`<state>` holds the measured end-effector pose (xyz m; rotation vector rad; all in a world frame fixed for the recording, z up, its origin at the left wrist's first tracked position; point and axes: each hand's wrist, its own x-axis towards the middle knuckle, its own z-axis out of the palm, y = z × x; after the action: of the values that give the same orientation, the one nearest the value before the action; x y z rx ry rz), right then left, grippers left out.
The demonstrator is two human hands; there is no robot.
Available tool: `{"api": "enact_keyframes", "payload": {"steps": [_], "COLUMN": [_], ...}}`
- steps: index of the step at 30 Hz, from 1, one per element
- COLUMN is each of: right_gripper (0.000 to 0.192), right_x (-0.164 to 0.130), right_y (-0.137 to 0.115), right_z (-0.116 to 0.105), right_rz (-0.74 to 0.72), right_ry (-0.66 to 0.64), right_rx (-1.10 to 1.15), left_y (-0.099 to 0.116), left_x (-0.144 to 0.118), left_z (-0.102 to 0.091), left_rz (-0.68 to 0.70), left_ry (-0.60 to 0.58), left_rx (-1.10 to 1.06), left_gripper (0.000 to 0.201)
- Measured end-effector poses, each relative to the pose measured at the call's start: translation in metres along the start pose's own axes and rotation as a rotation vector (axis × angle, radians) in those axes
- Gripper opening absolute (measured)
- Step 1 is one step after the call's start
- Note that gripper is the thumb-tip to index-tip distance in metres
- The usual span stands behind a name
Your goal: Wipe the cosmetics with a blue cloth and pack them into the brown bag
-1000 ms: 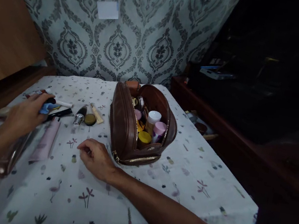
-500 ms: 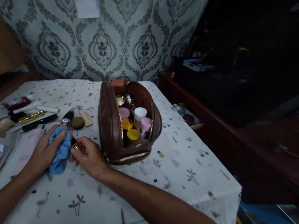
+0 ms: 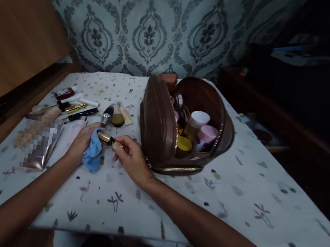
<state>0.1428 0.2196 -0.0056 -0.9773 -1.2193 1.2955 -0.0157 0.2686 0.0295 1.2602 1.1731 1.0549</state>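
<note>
My left hand is closed on a crumpled blue cloth, which hangs down below its fingers. A small gold-and-dark cosmetic tube sticks out of the cloth towards the right. My right hand pinches the tube's gold right end between thumb and fingers. Just behind the hands lie a round dark-gold pot, a beige squeeze tube and a silver-and-dark cosmetic item. To the right of my right hand stands an unzipped brown cosmetic bag.
Jars with white, pink and yellow lids stand inside the bag. Several cosmetics, including a black pen-like tube and a shiny pink pouch, lie left on the patterned tablecloth. A wooden panel rises at the left.
The view has shifted, so the bag and hands appear farther right. The cosmetic tube, mostly covered by the cloth and fingers before, now shows between my hands. The cloth hangs lower from my left hand.
</note>
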Motion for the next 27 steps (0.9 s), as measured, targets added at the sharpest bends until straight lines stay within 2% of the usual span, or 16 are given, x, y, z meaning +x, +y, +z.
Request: {"api": "enact_keyframes", "payload": {"steps": [5,9,17,23,27], "right_gripper": [0.028,0.033,0.042,0.052,0.058], "right_x": [-0.001,0.000,0.002,0.000,-0.003], "right_y": [-0.002,-0.001,0.001,-0.006,-0.012], "right_z": [-0.001,0.001,-0.001,0.001,0.005], "right_rz": [0.029,0.031,0.065,0.096,0.209], "right_ry": [-0.003,0.014,0.025,0.087,0.208], "right_rx": [-0.013,-0.002,-0.011,-0.036,-0.004], "left_y": [-0.008,-0.010,-0.009,-0.010,-0.010], "left_x": [0.002,0.005,0.004,-0.003,-0.005], "left_z": [-0.004,-0.004,-0.004,-0.007,-0.007], "left_rz": [-0.038,-0.007,0.135,0.307,0.396], "left_ry": [-0.047,-0.036,-0.020,-0.194,-0.220], "left_rx": [-0.093,-0.093,0.057,0.272,0.296], "left_gripper": [0.049,0.049,0.050,0.035,0.025]}}
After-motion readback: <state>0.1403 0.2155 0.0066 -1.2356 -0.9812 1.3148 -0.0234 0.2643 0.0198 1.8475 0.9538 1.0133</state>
